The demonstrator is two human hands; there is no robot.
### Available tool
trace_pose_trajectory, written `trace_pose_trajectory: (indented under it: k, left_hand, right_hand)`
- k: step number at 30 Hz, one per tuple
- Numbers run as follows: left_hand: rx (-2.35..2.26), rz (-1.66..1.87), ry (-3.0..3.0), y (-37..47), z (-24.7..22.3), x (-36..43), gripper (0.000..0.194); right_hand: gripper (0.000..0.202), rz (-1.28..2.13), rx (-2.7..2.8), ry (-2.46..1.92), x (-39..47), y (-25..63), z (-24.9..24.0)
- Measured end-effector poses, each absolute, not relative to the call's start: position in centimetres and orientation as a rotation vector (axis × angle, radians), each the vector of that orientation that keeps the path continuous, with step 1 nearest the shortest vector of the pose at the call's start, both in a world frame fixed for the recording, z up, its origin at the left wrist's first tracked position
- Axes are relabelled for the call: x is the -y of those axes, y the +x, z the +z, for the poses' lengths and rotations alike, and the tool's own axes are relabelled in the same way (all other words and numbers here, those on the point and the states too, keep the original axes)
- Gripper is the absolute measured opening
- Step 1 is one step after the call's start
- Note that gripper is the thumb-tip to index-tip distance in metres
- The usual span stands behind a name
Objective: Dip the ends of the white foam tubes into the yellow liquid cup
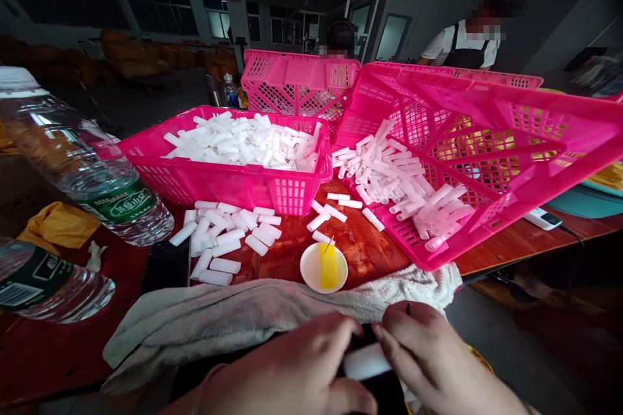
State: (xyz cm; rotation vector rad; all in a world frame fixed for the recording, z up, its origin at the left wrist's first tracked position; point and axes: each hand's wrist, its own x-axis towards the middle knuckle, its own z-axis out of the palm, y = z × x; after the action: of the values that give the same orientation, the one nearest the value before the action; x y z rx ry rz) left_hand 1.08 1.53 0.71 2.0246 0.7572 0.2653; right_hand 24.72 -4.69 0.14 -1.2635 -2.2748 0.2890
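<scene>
Low in front of me, a short white plastic tube (366, 362) lies between my hands. My left hand (296, 369), a little blurred, curls closed at the tube's left end. The closed fingers of my right hand (428, 350) are on its right end, and a small dark tip shows above them, too small to name. Just beyond is a crumpled grey towel (219, 311) along the table edge. A small white dish (307, 275) behind it holds a yellow strip (329, 267) with a thin stick on it. Loose white tubes (226, 233) lie on the table.
A pink basket (214, 181) heaped with white tubes stands behind; a tilted pink basket (511, 207) at right holds more. Clear water bottles (131, 201) stand at left by an orange cloth (61, 227). Another person (467, 39) is beyond the baskets.
</scene>
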Motion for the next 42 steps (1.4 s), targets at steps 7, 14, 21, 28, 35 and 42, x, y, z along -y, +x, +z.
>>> trace_pose_trajectory:
  k: [7, 14, 21, 28, 35, 42]
  left_hand:
    - [-1.560, 0.287, 2.681, -7.4, -2.7, -12.4, 0.027]
    - [-1.326, 0.256, 2.773, -5.7, -2.2, -12.7, 0.021]
    - [-1.291, 0.519, 2.303, -7.3, -3.1, -8.9, 0.026]
    - [-1.144, 0.635, 2.163, -3.2, -5.1, -9.0, 0.019]
    - [-1.097, 0.595, 2.164, 0.8, -6.4, -9.0, 0.102]
    - [-1.105, 0.685, 2.183, 1.0, -7.1, -9.1, 0.090]
  right_hand:
    - [0.027, 0.094, 2.161, -2.040, -3.6, 29.8, 0.2]
    - [0.015, 0.115, 1.948, -2.289, -16.3, 27.4, -2.8]
    - [0.017, 0.336, 1.865, -1.696, -7.2, 27.5, -3.9]
    - [0.021, 0.692, 1.768, -1.166, -5.1, 24.8, -7.0]
    - [0.020, 0.376, 2.049, -1.084, -5.8, 24.1, -7.2]
    - [0.015, 0.780, 1.803, -1.245, -5.7, 24.0, -7.2]
